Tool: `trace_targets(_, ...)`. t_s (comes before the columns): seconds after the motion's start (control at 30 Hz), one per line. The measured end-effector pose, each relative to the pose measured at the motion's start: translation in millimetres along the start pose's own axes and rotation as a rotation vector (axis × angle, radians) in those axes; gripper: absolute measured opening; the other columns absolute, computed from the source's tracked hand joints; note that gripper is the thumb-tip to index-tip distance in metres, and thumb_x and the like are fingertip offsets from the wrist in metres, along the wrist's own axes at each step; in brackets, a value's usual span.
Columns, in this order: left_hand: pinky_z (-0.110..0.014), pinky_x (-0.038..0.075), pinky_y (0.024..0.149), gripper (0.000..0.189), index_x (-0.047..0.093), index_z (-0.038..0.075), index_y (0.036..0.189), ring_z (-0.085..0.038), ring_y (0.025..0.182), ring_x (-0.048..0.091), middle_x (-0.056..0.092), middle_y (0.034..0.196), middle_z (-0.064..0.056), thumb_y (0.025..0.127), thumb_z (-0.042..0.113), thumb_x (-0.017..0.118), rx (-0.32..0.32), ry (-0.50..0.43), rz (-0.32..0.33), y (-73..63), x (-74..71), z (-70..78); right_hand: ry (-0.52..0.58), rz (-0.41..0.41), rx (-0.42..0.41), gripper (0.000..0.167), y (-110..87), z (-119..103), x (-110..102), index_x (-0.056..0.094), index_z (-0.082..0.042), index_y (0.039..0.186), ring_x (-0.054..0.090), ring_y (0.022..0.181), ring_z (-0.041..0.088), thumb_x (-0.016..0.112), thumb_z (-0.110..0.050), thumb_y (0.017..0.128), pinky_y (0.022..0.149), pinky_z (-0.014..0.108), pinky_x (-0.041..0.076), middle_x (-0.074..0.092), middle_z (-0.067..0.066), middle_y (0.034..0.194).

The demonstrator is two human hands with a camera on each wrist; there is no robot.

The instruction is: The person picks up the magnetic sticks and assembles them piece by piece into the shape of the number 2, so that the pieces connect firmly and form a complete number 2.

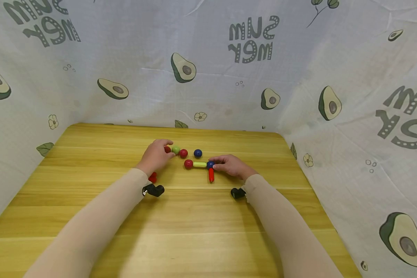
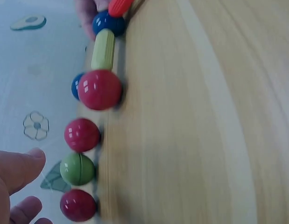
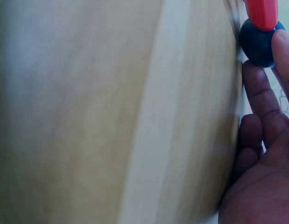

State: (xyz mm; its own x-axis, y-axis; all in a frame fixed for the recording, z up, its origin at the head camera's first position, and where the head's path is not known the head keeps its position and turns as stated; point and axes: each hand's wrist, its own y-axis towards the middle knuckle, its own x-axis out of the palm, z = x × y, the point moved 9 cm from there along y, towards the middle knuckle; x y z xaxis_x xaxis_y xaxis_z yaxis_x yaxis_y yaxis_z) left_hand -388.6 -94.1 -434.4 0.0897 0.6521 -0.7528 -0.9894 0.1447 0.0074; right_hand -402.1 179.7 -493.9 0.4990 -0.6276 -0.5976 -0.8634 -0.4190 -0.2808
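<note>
My right hand [image 1: 233,166] pinches a dark blue ball [image 1: 210,165] between thumb and fingers. Joined to that ball are a yellow-green stick [image 1: 199,165], with a red ball [image 1: 189,164] on its far end, and a red stick [image 1: 211,175] pointing toward me. On the left, my left hand [image 1: 155,156] reaches over a row of a red ball [image 2: 78,205], a light green ball [image 2: 77,168] and another red ball [image 2: 82,134]. Its thumb and fingers are spread apart beside the row in the left wrist view.
A loose blue ball [image 1: 198,153] lies behind the joined piece. Red pieces [image 1: 153,178] show partly beneath the left wrist. The wooden table [image 1: 194,239] ends at a printed cloth [image 1: 222,88] hanging behind and at the sides.
</note>
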Motion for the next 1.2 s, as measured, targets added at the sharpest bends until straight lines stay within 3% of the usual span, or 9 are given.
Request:
trace_targets(0.1,-0.057,0.036,0.123,0.056,0.054,0.008,0.152,-0.042,0.150,0.042,0.048,0.158,-0.019,0.102,0.024,0.071,-0.036,-0.010,-0.014,2.1,-2.7,-11.5,-0.001,0.000,0.003,0.041,0.4,0.2,0.0,0.065,-0.015,0.145,0.054,0.138,0.031,0.066,-0.025,0.106,0.124,0.050,0.037,0.063,0.013,0.148)
trace_targets(0.33,-0.059,0.032,0.125,0.062,0.047,0.007,0.157,-0.044,0.153,0.036,0.043,0.163,-0.020,0.102,0.024,0.070,-0.082,-0.024,-0.039,4.8,-5.1,-27.2,-0.011,-0.001,0.010,0.042,0.5,-0.5,0.6,0.065,-0.016,0.146,0.053,0.141,0.032,0.066,-0.027,0.106,0.125,0.051,0.035,0.062,0.012,0.150)
trace_targets(1.2,-0.057,0.032,0.125,0.063,0.042,0.009,0.160,-0.042,0.152,0.039,0.042,0.165,-0.019,0.104,0.022,0.068,-0.109,-0.048,-0.096,11.3,5.1,-38.4,0.012,-0.003,-0.003,0.041,-1.7,-2.3,1.7,0.064,-0.013,0.146,0.055,0.137,0.031,0.065,-0.023,0.106,0.124,0.050,0.037,0.062,0.014,0.149)
